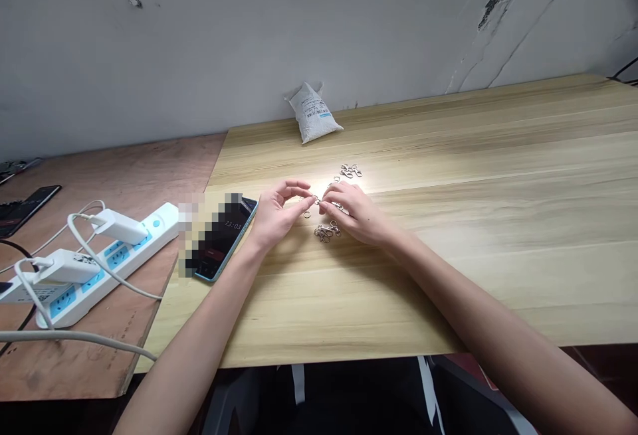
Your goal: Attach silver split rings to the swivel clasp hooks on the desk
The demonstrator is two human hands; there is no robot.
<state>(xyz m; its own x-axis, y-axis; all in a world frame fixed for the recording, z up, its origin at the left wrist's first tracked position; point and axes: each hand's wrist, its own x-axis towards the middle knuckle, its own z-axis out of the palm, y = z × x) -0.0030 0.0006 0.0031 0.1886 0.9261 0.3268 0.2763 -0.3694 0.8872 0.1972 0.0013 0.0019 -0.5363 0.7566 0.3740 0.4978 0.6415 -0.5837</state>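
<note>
My left hand (282, 212) and my right hand (355, 211) meet over the wooden table. Between their fingertips is a small metal key ring piece (317, 201), partly hidden, pinched from both sides by thumb and finger. Just below my left fingertips lies a loose split ring (307, 214). Several silver swivel clasps (326, 232) form a pile nearer to me, below my right hand. Farther back is another group of swivel clasps (351, 171). More metal pieces (335, 182) show around my right fingers, partly covered by them.
A white plastic packet (315, 115) leans by the wall. Left of my left forearm lies a phone (224, 236). A white power strip (114, 259) with chargers and cables rests on the reddish board (164, 163), with a dark phone (27, 209) at far left.
</note>
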